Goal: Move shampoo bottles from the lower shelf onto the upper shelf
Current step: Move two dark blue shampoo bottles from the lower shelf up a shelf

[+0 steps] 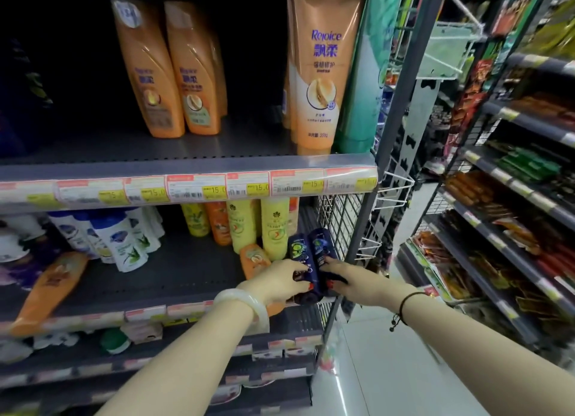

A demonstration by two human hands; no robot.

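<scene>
Two dark blue shampoo bottles stand side by side at the right front of the lower shelf [174, 278]. My left hand [281, 280] grips the left dark blue bottle [298, 254] near its base. My right hand [348, 278] is closed on the right dark blue bottle [322, 244]. The bottoms of both bottles are hidden by my fingers. A small orange bottle [255, 258] lies just left of my left hand. The upper shelf [217, 146] carries two orange bottles [168, 73] and a tall orange Rejoice tube [320, 73].
Yellow bottles [273, 226] and white bottles [124, 244] stand behind on the lower shelf; an orange bottle [46, 288] lies at its left front. A wire mesh panel [339, 219] closes the shelf's right end. A green tube [361, 89] stands at the upper shelf's right. Snack shelves [513, 198] line the aisle.
</scene>
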